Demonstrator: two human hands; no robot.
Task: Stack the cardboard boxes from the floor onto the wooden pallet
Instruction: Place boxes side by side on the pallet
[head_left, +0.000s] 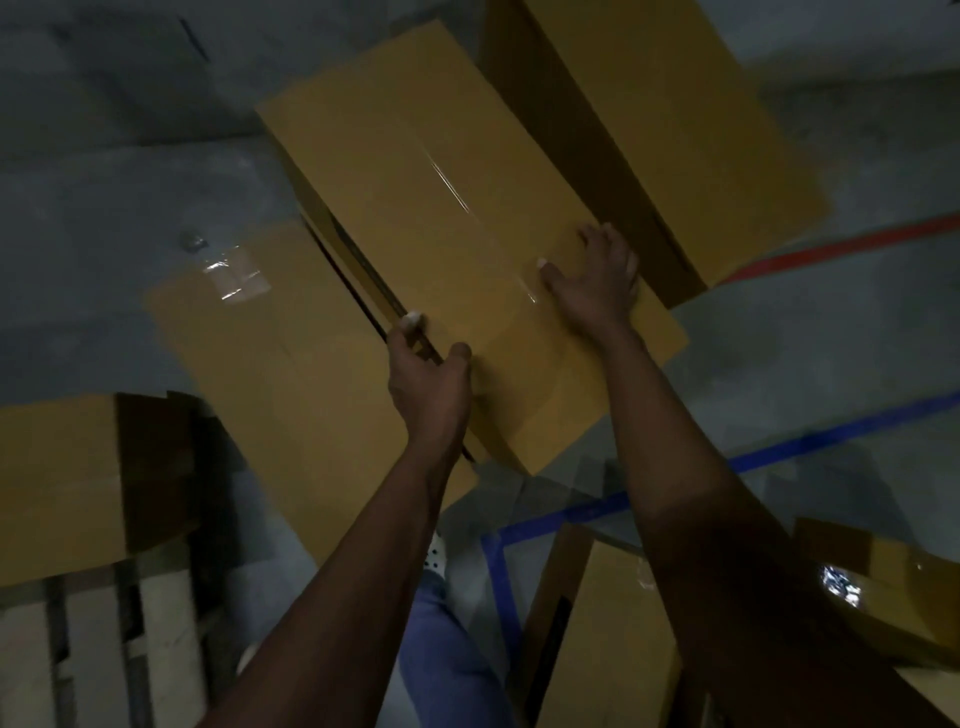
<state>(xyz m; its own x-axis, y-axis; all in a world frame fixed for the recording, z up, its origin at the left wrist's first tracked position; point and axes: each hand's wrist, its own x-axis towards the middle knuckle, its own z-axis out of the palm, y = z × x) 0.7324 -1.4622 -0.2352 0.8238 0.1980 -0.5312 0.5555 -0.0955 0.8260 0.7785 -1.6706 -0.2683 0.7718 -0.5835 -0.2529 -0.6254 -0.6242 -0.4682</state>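
A long taped cardboard box (441, 218) lies in the middle of the view, resting partly on a second box (270, 353) on the floor. My left hand (428, 374) grips its near left edge, thumb on top and fingers curled over the side. My right hand (597, 275) presses flat on the top face near the right edge, fingers spread. A wooden pallet (93, 639) shows at the lower left with one box (57, 478) on it.
Another box (665, 119) lies at the upper right, touching the held box. Two more boxes (608, 639) (893, 587) sit at the lower right. Blue tape (779, 447) and red tape (857, 244) lines cross the grey floor. My leg and shoe (436, 571) are below my arms.
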